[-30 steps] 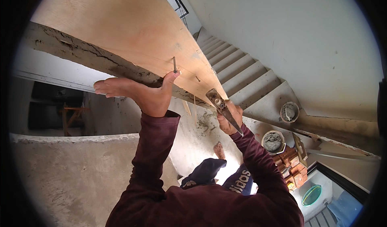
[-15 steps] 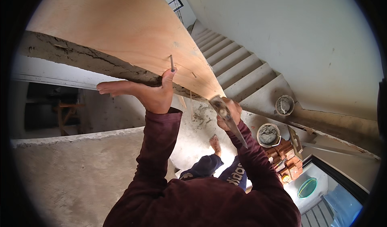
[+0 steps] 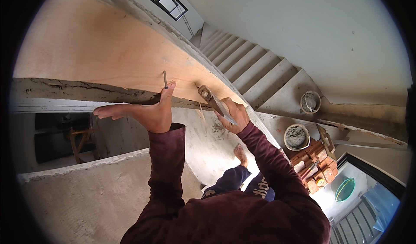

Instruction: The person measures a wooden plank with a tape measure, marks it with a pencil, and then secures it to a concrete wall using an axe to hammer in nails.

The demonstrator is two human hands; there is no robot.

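Observation:
A plywood board (image 3: 108,40) slants across the upper left, and a long nail (image 3: 164,77) sticks out of it. My left hand (image 3: 149,114) is at the board's lower edge, fingers stretched out to the left and thumb raised, its tip by the nail's head. In my right hand (image 3: 236,116) is a hammer (image 3: 212,100), gripped with the fingers wrapped round it. The hammer's face is up at the board, to the right of the nail. It covers the spot where a smaller nail showed earlier.
Concrete stairs (image 3: 255,66) rise beyond the board. Right of my arm stand a bucket of mortar (image 3: 296,137) and another bucket (image 3: 310,102). Stacked red bricks (image 3: 318,166) lie nearby, with a green basin (image 3: 345,190) lower down. A rough concrete ledge (image 3: 99,192) is at left.
The hammer has moved up and left against the board, over the smaller nail. My left hand keeps its pose beside the long nail. The whole view has shifted and turned somewhat.

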